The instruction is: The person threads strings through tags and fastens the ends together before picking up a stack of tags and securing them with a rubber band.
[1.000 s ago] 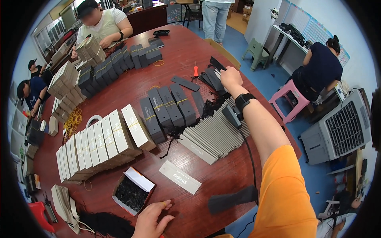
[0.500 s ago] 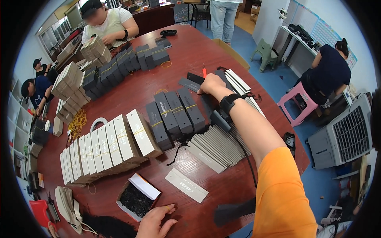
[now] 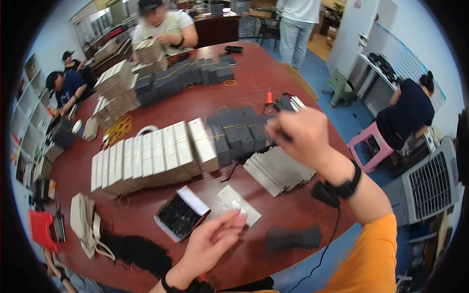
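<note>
My right hand (image 3: pixel 305 139) is raised over the right side of the table, fingers curled and smeared by motion. A dark flat piece, seemingly a dark grey tag (image 3: pixel 277 131), shows at its fingers. Just behind it stand banded stacks of dark grey tags (image 3: pixel 229 141). My left hand (image 3: pixel 210 241) hovers palm partly up, fingers stretched and blurred, holding nothing I can see. It is nearest to a single white printed tag (image 3: pixel 244 207) lying flat and an open box of black strings (image 3: pixel 178 215). A fanned pile of pale tags (image 3: pixel 278 168) lies below my right hand.
Banded white tag stacks (image 3: pixel 146 156) line the table's middle left. Yellow rubber bands (image 3: pixel 118 128), a red-handled tool (image 3: pixel 269 96), a black string bundle (image 3: pixel 139 254) and a dark cloth (image 3: pixel 293 238) lie about. A co-worker (image 3: pixel 163 29) handles tags across the table.
My right hand has lifted from the dark tags and come back toward me. My left hand has risen and moved right, toward the single white tag. The view has shifted.
</note>
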Demonstrator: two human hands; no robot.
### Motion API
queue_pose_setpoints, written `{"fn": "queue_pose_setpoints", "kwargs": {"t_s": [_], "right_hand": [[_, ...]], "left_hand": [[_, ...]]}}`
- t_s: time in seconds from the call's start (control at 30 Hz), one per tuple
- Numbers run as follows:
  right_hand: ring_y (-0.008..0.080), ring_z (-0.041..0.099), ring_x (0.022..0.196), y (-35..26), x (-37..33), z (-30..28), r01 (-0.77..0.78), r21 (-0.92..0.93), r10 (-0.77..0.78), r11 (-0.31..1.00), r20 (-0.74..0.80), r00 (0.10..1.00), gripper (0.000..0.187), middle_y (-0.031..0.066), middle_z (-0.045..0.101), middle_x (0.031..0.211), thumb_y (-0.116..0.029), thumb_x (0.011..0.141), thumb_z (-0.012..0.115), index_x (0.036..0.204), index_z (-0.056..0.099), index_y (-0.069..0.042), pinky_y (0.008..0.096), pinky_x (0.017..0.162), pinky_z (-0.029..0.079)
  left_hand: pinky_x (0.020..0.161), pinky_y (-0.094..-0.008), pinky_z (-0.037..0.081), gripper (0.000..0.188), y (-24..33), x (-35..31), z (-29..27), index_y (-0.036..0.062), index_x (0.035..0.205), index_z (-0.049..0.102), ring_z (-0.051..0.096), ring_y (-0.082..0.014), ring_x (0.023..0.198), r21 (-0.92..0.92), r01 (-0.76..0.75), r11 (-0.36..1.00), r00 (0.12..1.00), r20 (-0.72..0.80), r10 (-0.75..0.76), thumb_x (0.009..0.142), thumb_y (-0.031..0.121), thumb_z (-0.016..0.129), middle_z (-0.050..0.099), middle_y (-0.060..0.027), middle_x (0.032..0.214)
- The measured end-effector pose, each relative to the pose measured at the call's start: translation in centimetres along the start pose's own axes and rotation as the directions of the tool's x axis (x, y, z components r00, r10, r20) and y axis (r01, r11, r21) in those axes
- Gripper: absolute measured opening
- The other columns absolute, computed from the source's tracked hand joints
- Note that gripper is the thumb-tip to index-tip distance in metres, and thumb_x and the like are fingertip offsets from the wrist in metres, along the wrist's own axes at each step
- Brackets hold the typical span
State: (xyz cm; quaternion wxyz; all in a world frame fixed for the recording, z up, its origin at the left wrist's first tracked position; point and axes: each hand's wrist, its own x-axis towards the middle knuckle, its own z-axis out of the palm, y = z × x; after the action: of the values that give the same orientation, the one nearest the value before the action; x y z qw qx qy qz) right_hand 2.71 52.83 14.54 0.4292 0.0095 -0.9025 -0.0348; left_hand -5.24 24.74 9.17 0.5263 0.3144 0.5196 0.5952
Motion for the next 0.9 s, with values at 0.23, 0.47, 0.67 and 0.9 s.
{"fn": "queue_pose_setpoints", "kwargs": {"t_s": [0.23, 0.47, 0.67, 0.9], "right_hand": [[0.0089, 0.041, 0.045, -14.2, -0.5, -7.6, 0.371, -0.138, -0.374, 0.918, 0.010, 0.928, 0.005, -0.0025, 0.039, 0.054, -0.005, 0.067, 0.061, 0.070, 0.057, -0.005, 0.0229, 0.045, 0.028], [0.0136, 0.048, 0.048, -22.9, -2.9, -8.6, 0.108, 0.090, -0.120, 0.990, 0.148, 0.982, 0.009, 0.0005, 0.046, 0.056, -0.005, 0.072, 0.060, 0.080, 0.057, -0.005, 0.0263, 0.046, 0.034], [0.0156, 0.055, 0.063, -27.0, -5.2, -8.3, -0.844, 0.352, 0.152, -0.404, 0.936, 0.317, 0.015, 0.0115, 0.060, 0.088, -0.012, 0.096, 0.036, 0.103, 0.044, -0.001, 0.0277, 0.063, 0.048], [0.0193, 0.066, 0.078, -30.7, -10.3, -5.7, -0.791, 0.399, 0.345, -0.464, 0.904, 0.254, 0.017, 0.0117, 0.061, 0.093, -0.012, 0.094, 0.047, 0.105, 0.050, 0.001, 0.0281, 0.069, 0.056]], "left_hand": [[0.107, -0.0403, 0.031, 0.042, 1.3, -3.0, 3.4, -0.0010, 0.132, 0.037, 0.031, -0.0266, 0.132, -0.546, -0.267, 0.794, 0.961, -0.086, 0.264, 0.097, 0.020, 0.045, 0.038, -0.0134, 0.138], [0.102, -0.0400, 0.039, 0.046, 0.0, -9.0, 2.5, -0.0053, 0.134, 0.035, 0.046, -0.0236, 0.122, -0.449, -0.355, 0.820, 0.934, -0.143, 0.326, 0.097, 0.021, 0.045, 0.044, -0.0162, 0.134], [0.075, -0.0247, 0.053, 0.018, -5.9, -11.5, -2.5, -0.0014, 0.097, 0.061, 0.062, -0.0104, 0.080, -0.238, -0.169, 0.956, 0.948, -0.305, 0.092, 0.093, 0.015, 0.054, 0.064, -0.0067, 0.093], [0.075, -0.0240, 0.052, 0.018, -7.7, -14.4, -3.2, -0.0014, 0.099, 0.062, 0.062, -0.0106, 0.082, -0.242, -0.083, 0.967, 0.956, -0.293, 0.009, 0.092, 0.014, 0.054, 0.065, -0.0063, 0.091]]}}
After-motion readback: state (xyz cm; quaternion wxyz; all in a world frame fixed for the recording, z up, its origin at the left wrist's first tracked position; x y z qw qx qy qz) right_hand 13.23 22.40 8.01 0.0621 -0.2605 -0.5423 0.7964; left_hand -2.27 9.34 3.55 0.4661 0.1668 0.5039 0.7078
